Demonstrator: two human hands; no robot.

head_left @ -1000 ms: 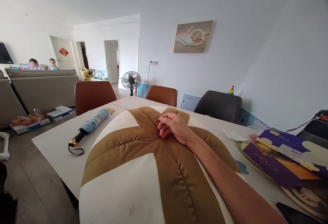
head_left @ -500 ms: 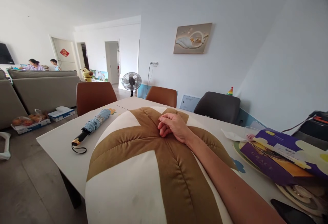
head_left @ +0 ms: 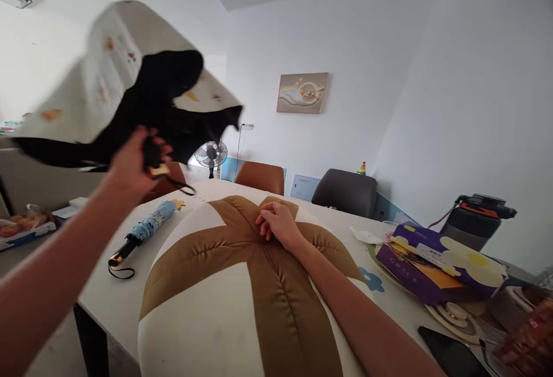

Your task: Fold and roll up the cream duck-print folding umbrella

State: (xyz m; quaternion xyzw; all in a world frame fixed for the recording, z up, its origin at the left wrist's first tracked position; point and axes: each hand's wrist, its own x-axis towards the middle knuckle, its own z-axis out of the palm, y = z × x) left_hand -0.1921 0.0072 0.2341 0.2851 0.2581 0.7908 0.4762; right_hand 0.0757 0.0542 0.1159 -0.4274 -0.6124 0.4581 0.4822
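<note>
My left hand (head_left: 132,165) is raised above the table's left side, closed round the handle of a partly opened umbrella (head_left: 129,80), cream outside with small prints and black inside; it is blurred by motion. My right hand (head_left: 276,223) rests with fingers curled on top of a big round cushion (head_left: 224,296), white with brown bands, which lies on the white table (head_left: 103,296) in front of me. A folded light-blue umbrella (head_left: 144,230) with a black handle and strap lies on the table left of the cushion.
A purple box (head_left: 436,262) sits on a plate at the right, with a dark phone (head_left: 449,354) near the front edge and a black kettle (head_left: 479,221) behind. Two brown chairs (head_left: 259,176) and a dark chair (head_left: 345,193) stand across the table. A fan (head_left: 211,155) stands beyond.
My left hand has come into view holding up an opening umbrella. The view has swung to the right and upward. My right hand has stayed on the cushion.
</note>
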